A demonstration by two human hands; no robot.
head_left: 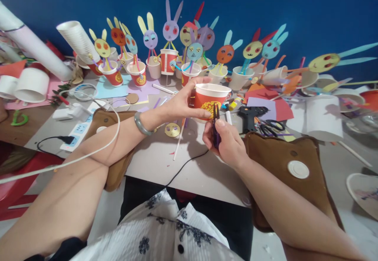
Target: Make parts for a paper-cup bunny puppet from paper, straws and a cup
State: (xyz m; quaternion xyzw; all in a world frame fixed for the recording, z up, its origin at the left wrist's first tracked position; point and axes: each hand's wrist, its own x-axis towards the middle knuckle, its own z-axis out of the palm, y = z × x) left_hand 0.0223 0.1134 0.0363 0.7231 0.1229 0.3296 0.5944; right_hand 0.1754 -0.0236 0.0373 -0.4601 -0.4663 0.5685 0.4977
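My left hand, a bangle on its wrist, grips a red and white paper cup with a yellow print, thumb on the near side and fingers round the far side. The cup is held upright above the table. In my right hand is a small pair of pointed dark snips, the fingers closed round it. Its two tips point up, slightly apart, in front of the cup's wall; whether they touch it I cannot tell. Below the cup lie a round yellow paper face and a white paper stick.
Paper rabbits in cups, such as a purple one, line the blue wall. A black glue gun and black scissors lie right. Brown cushions flank the table edge. A white cable loops past my left arm near a power strip.
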